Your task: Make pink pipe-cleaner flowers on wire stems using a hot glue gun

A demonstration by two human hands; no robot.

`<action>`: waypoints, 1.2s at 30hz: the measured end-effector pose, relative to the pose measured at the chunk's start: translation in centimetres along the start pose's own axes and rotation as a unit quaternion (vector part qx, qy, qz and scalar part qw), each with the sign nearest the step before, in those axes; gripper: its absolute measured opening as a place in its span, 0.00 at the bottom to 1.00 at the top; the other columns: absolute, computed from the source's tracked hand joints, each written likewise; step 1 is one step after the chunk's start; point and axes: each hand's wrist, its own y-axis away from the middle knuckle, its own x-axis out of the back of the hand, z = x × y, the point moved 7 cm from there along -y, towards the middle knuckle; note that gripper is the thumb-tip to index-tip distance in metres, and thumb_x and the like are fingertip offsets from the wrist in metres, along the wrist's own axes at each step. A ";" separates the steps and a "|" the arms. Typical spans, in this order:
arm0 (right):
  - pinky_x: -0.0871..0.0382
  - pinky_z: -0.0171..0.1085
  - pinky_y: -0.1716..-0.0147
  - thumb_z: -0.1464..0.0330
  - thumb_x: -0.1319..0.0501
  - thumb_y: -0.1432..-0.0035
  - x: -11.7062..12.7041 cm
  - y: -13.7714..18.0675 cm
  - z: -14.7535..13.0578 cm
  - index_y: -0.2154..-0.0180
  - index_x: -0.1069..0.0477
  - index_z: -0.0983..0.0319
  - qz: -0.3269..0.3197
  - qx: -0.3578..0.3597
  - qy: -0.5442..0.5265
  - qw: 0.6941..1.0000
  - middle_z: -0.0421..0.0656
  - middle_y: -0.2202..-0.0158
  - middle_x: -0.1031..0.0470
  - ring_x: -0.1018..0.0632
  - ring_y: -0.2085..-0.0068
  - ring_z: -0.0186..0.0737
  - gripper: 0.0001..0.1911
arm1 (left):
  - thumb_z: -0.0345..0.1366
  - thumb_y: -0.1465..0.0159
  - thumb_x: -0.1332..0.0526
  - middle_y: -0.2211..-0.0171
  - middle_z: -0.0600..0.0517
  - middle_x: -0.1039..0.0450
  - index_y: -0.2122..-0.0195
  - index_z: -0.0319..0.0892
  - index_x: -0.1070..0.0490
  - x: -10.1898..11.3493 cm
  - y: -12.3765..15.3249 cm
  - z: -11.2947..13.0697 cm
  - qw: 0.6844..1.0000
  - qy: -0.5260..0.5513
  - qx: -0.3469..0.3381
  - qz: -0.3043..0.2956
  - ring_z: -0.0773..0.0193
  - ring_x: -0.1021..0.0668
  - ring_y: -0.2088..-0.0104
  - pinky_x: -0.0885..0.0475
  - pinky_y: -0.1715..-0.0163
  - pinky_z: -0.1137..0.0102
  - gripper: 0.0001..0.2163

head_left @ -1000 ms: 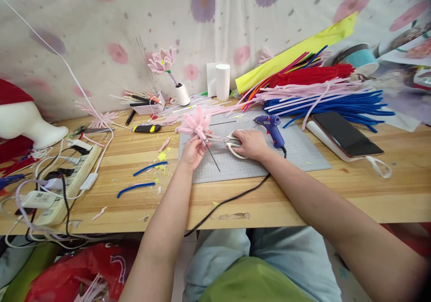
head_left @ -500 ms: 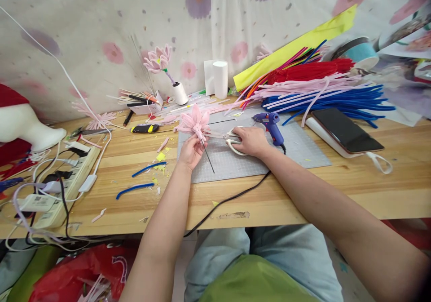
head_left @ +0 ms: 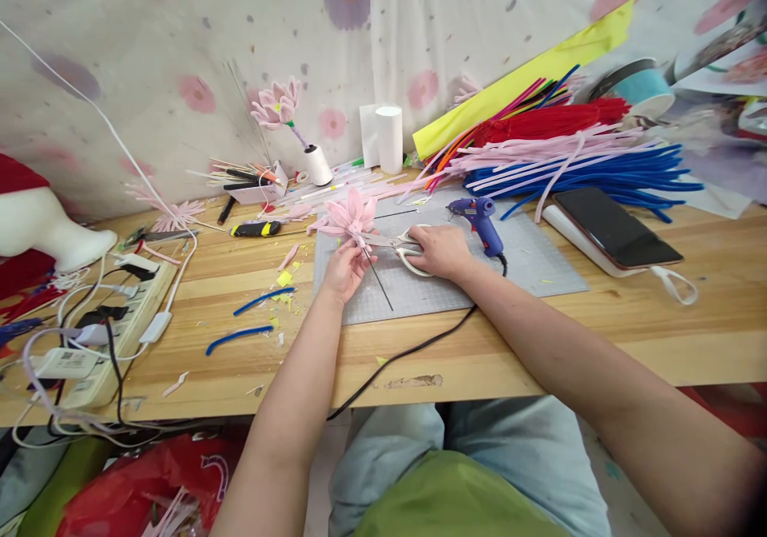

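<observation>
My left hand (head_left: 344,269) pinches the wire stem of the pink flower (head_left: 352,213), fingers closed on it, above the mat (head_left: 527,269) at the 12 o'clock side of the tabletop. My right hand (head_left: 440,251) grips the scissors (head_left: 399,245), blades at the flower base. I judge the risks: the blades may cut a petal or my left fingers, and the glue gun (head_left: 482,221) at 2 o'clock may burn my wrist.

flower (head_left: 352,216): pink | glue gun (head_left: 481,220): blue | scissors (head_left: 410,254): white handles | mat (head_left: 527,264): grey (gridded)
</observation>
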 end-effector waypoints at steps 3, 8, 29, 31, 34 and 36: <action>0.53 0.36 0.73 0.52 0.49 0.45 -0.2 0.0 -0.1 0.60 0.31 0.60 -0.001 -0.007 0.006 1.000 0.48 0.64 0.24 0.26 0.66 0.45 0.21 | 0.20 0.43 0.50 0.62 0.50 0.26 0.66 0.36 0.28 -0.2 0.0 -0.4 1.000 0.003 0.006 0.004 0.76 0.28 0.73 0.29 0.72 0.81 0.12; 0.53 0.36 0.73 0.50 0.50 0.45 -0.5 0.0 0.0 0.60 0.30 0.60 -0.015 -0.024 0.011 1.000 0.49 0.64 0.23 0.25 0.66 0.45 0.24 | 0.20 0.43 0.49 0.63 0.50 0.25 0.66 0.36 0.28 -0.3 -0.1 -0.6 1.000 0.006 0.010 -0.001 0.77 0.28 0.73 0.29 0.70 0.80 0.12; 0.54 0.37 0.72 0.50 0.51 0.44 -0.2 0.0 -0.3 0.63 0.29 0.60 0.019 -0.004 0.003 1.000 0.47 0.65 0.23 0.26 0.67 0.44 0.22 | 0.20 0.43 0.49 0.58 0.50 0.25 0.54 0.38 0.30 -0.6 0.0 -0.5 1.000 0.018 0.012 -0.008 0.74 0.24 0.68 0.27 0.69 0.80 0.18; 0.55 0.36 0.73 0.50 0.51 0.44 -0.2 0.0 -0.2 0.63 0.29 0.60 0.019 -0.006 0.007 1.000 0.47 0.65 0.23 0.26 0.67 0.44 0.22 | 0.20 0.43 0.49 0.58 0.49 0.25 0.53 0.38 0.30 -0.6 -0.1 -0.5 1.000 0.024 0.009 -0.010 0.74 0.25 0.69 0.27 0.70 0.80 0.19; 0.55 0.36 0.73 0.50 0.51 0.44 -0.3 -0.1 -0.2 0.63 0.29 0.59 0.012 -0.003 0.008 1.000 0.47 0.65 0.23 0.26 0.66 0.44 0.23 | 0.20 0.43 0.50 0.58 0.49 0.25 0.53 0.37 0.30 -0.6 0.0 -0.4 1.000 0.027 0.006 -0.008 0.74 0.24 0.69 0.28 0.70 0.80 0.18; 0.55 0.36 0.73 0.50 0.51 0.44 -0.5 -0.1 -0.2 0.63 0.28 0.59 0.007 -0.001 0.007 1.000 0.46 0.65 0.23 0.25 0.66 0.43 0.23 | 0.20 0.43 0.50 0.58 0.49 0.25 0.54 0.37 0.30 -0.7 0.0 -0.3 1.000 0.028 0.005 -0.008 0.72 0.24 0.67 0.27 0.70 0.80 0.18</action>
